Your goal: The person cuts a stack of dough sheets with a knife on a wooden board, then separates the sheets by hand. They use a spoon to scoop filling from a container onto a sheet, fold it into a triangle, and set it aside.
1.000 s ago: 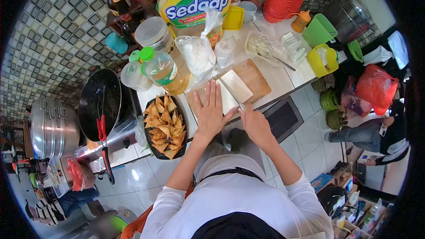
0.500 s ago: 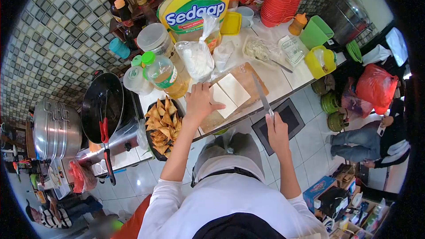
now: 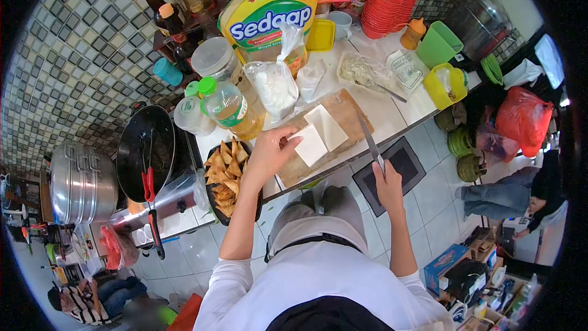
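My right hand point(image 3: 388, 182) grips a knife point(image 3: 371, 142) by its handle, the blade pointing up and away over the edge of a brown cutting board point(image 3: 352, 110). On the board lie two white pieces of thin pastry sheet. The near-left sheet point(image 3: 309, 147) is pinched at its left edge between the thumb and fingers of my left hand point(image 3: 273, 154). Beside it, the other sheet point(image 3: 329, 127) rests on the board with a raised fold in it. A black tray of golden fried triangular pastries point(image 3: 228, 175) sits just left of my left wrist.
An oil bottle point(image 3: 226, 107), a tied bag of white powder point(image 3: 272, 89) and a large Sedaap pouch point(image 3: 269, 21) stand behind the board. A black wok point(image 3: 144, 153) is at left. A bag of pale shreds point(image 3: 361, 70) and red bowls point(image 3: 383, 9) are at back right. Other people are at both sides.
My left hand has closed from lying spread on the sheets to pinching one edge. The near sheet has turned, and the other now shows a fold. The knife has barely moved.
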`<action>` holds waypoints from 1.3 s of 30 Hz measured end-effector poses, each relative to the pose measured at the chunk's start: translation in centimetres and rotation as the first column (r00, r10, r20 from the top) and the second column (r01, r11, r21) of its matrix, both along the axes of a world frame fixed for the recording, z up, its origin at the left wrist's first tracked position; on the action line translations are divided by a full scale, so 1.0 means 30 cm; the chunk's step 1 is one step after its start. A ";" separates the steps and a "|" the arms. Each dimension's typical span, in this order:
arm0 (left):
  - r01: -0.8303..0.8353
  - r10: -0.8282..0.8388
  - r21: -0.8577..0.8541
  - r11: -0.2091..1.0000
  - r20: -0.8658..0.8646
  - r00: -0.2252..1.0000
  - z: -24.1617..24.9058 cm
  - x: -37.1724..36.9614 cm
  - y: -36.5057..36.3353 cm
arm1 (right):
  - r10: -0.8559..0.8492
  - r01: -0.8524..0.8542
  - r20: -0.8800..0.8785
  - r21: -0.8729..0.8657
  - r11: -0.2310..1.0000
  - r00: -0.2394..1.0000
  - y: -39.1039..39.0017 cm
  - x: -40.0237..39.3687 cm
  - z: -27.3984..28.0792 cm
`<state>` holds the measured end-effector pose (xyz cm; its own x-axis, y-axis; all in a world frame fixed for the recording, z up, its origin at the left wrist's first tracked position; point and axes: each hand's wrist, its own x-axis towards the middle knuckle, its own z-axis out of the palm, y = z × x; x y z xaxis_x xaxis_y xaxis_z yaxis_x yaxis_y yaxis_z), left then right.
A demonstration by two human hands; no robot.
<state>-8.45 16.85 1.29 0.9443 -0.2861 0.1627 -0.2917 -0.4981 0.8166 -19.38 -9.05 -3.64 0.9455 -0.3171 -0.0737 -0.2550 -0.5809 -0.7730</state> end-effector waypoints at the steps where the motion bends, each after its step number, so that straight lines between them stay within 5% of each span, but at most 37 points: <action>1: 0.053 -0.053 0.010 0.999 -0.047 0.997 0.052 -0.004 -0.006 | 0.000 0.000 -0.001 0.001 1.000 1.000 0.002 -0.001 -0.004; 6: 0.184 -0.201 -0.089 0.979 -0.252 0.947 0.121 0.063 -0.052 | -0.032 0.032 -0.021 0.009 0.999 0.999 0.006 0.004 0.000; 12: 0.159 -0.261 -0.293 0.943 -0.349 0.900 -0.130 0.226 -0.151 | -0.047 0.047 -0.008 0.031 0.998 0.999 0.014 -0.006 0.006; 14: 0.096 -0.085 0.081 0.992 -0.120 0.989 -0.172 0.239 -0.175 | -0.058 0.058 -0.003 0.031 0.998 0.998 0.009 -0.008 -0.001; 24: 0.028 -0.038 0.240 0.970 0.040 0.998 -0.149 0.215 -0.146 | 0.000 0.000 -0.026 0.012 1.000 1.000 0.020 0.015 0.005; 26: -0.141 0.094 0.206 0.968 0.226 0.970 -0.157 0.183 -0.142 | 0.024 -0.024 -0.030 0.010 1.000 0.999 0.020 0.034 0.010; 29: -0.199 0.165 0.272 0.941 0.144 0.976 -0.118 0.075 -0.118 | 0.084 -0.083 0.085 -0.016 0.996 0.993 0.010 0.080 -0.039; 31: -0.184 0.128 0.327 0.927 0.187 0.974 -0.158 -0.003 -0.103 | 0.124 -0.117 0.199 -0.044 0.992 0.972 0.006 0.110 -0.051; 35: -0.248 0.100 0.485 0.839 0.310 0.945 -0.213 -0.111 -0.140 | 0.155 -0.153 0.078 -0.028 0.988 0.985 0.037 0.163 -0.009; 39: -0.122 0.003 0.517 0.847 0.225 0.974 -0.216 -0.127 -0.178 | 0.236 -0.234 0.018 -0.058 0.970 0.972 0.046 0.186 -0.011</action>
